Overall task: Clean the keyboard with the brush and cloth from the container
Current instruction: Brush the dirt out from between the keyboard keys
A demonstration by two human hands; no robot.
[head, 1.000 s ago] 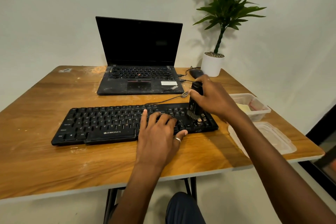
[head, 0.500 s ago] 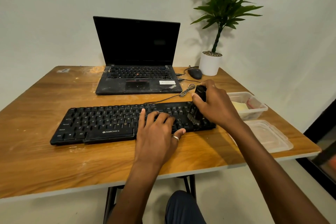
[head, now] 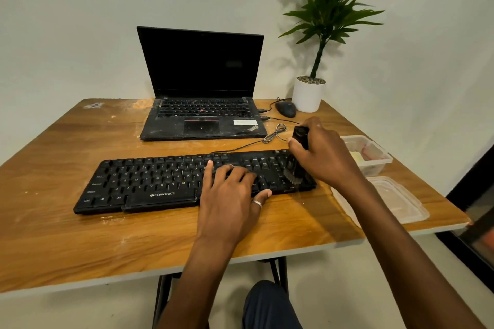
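Note:
A black keyboard (head: 149, 181) lies across the middle of the wooden table (head: 80, 243). My left hand (head: 230, 195) rests flat on its right half, fingers spread over the keys. My right hand (head: 326, 155) grips a black brush (head: 295, 165) upright, bristles down on the number pad at the keyboard's right end. Right of the keyboard stands a clear plastic container (head: 374, 157) with a yellowish cloth (head: 355, 156) inside, partly hidden by my right hand.
An open black laptop (head: 200, 104) sits behind the keyboard. A mouse (head: 286, 109) and a potted plant (head: 307, 93) stand at the back right. The container's clear lid (head: 398, 203) lies near the table's right front corner. A coiled cable (head: 275, 133) runs behind the keyboard.
The brush in my right hand has shifted slightly over the number pad, tilting a little. My left hand has stayed on the keys.

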